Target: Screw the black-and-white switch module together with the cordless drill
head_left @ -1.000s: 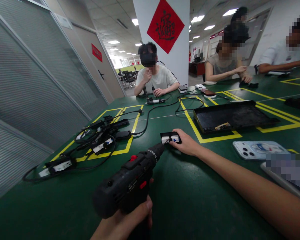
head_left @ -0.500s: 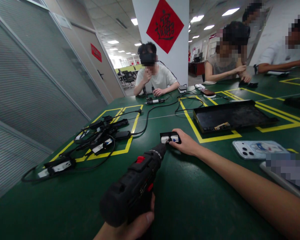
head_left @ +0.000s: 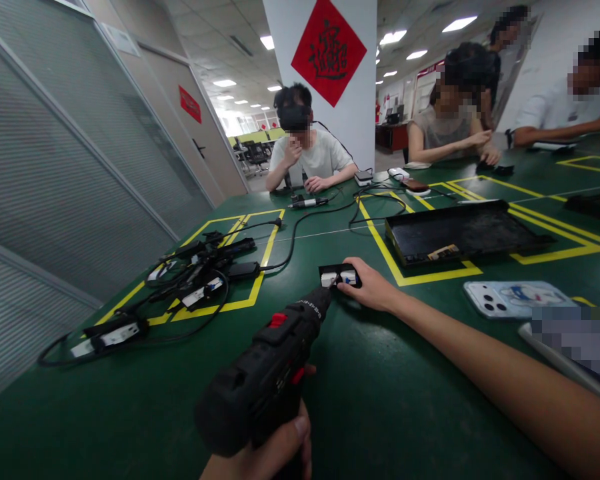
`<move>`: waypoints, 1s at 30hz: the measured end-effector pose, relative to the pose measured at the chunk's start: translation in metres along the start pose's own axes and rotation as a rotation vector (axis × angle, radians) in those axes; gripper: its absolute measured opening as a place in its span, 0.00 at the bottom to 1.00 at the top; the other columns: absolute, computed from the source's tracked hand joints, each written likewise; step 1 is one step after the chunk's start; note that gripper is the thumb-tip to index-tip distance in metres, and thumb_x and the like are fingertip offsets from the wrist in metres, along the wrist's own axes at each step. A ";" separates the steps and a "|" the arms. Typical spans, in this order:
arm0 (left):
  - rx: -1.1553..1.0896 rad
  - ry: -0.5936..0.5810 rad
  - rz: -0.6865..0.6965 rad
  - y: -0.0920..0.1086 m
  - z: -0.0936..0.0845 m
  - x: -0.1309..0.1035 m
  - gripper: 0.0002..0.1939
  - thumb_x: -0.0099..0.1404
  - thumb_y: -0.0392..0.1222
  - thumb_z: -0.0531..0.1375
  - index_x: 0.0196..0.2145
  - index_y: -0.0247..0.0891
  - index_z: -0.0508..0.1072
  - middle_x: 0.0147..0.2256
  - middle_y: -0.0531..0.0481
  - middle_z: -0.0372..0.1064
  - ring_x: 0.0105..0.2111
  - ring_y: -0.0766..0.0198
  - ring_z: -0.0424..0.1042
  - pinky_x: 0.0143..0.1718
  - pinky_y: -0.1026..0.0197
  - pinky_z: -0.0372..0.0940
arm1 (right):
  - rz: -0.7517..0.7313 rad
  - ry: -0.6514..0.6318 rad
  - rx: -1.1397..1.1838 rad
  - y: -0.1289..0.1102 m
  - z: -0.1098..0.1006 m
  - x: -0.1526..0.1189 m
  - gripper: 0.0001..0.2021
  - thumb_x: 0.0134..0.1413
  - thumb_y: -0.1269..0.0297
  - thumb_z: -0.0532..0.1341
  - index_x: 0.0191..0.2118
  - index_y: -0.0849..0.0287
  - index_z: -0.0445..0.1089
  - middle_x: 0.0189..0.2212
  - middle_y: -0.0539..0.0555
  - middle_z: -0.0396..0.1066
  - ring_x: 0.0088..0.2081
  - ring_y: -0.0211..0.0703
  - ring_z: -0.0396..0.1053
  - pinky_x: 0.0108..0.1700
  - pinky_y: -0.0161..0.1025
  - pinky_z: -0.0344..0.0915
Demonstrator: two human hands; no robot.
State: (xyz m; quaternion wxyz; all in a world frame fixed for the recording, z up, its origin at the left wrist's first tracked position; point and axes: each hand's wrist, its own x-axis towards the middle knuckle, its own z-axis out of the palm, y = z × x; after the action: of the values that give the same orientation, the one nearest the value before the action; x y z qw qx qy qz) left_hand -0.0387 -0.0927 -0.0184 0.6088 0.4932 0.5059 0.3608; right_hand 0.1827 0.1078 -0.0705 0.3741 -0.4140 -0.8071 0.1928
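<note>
Mid-frame, the fingers of the nearer right hand (head_left: pixel 373 287) are gripping the right end of a small black block with white inserts (head_left: pixel 329 279), its long axis running crosswise, while the lower-centre left hand (head_left: pixel 280 445) is aiming a black-and-red power drill (head_left: pixel 263 373) toward it.

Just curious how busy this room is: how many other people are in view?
4: person by the pillar, person in grey, person at the right edge, all seated; standing person behind. More may be hidden.
</note>
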 end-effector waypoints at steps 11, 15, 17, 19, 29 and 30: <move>-0.083 0.027 -0.042 0.005 0.000 -0.002 0.23 0.58 0.51 0.59 0.47 0.40 0.60 0.19 0.54 0.67 0.18 0.60 0.68 0.23 0.57 0.62 | -0.009 -0.010 0.006 0.000 -0.001 0.000 0.24 0.52 0.59 0.60 0.53 0.59 0.56 0.47 0.59 0.63 0.48 0.47 0.63 0.52 0.46 0.60; -0.091 0.046 -0.037 0.008 0.002 -0.002 0.23 0.58 0.50 0.58 0.48 0.41 0.58 0.18 0.54 0.67 0.17 0.59 0.68 0.22 0.57 0.62 | -0.014 -0.007 0.010 0.000 -0.001 0.000 0.23 0.52 0.59 0.60 0.53 0.58 0.56 0.46 0.58 0.63 0.47 0.47 0.64 0.51 0.45 0.60; -0.109 0.034 -0.031 0.008 0.001 -0.002 0.21 0.57 0.50 0.59 0.46 0.40 0.60 0.18 0.54 0.67 0.17 0.59 0.68 0.22 0.57 0.62 | -0.017 -0.008 0.011 -0.001 -0.001 0.000 0.23 0.52 0.59 0.60 0.53 0.58 0.57 0.46 0.58 0.63 0.47 0.47 0.64 0.50 0.45 0.60; -0.124 0.016 -0.026 0.006 0.001 0.000 0.21 0.57 0.50 0.59 0.44 0.39 0.61 0.18 0.53 0.66 0.16 0.59 0.68 0.21 0.57 0.62 | -0.018 -0.013 0.015 -0.001 -0.002 0.000 0.23 0.52 0.59 0.60 0.53 0.58 0.57 0.46 0.58 0.63 0.47 0.47 0.64 0.50 0.45 0.61; -0.112 0.003 -0.009 0.007 0.000 0.000 0.20 0.58 0.48 0.58 0.45 0.39 0.57 0.19 0.54 0.67 0.17 0.59 0.68 0.22 0.57 0.63 | -0.018 -0.025 0.012 -0.003 -0.004 0.000 0.23 0.53 0.59 0.59 0.53 0.59 0.56 0.46 0.58 0.63 0.46 0.46 0.64 0.50 0.44 0.61; -0.108 0.009 -0.009 0.008 0.001 -0.001 0.20 0.59 0.48 0.58 0.46 0.39 0.57 0.19 0.53 0.67 0.17 0.59 0.68 0.22 0.57 0.63 | -0.018 -0.026 0.010 -0.003 -0.004 0.000 0.23 0.53 0.59 0.59 0.53 0.59 0.56 0.46 0.58 0.63 0.46 0.46 0.64 0.49 0.44 0.61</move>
State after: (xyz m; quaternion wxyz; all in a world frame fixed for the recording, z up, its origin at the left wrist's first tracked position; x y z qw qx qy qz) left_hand -0.0377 -0.0915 -0.0108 0.6340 0.4554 0.4907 0.3871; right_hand 0.1844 0.1061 -0.0664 0.3675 -0.4025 -0.8145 0.1988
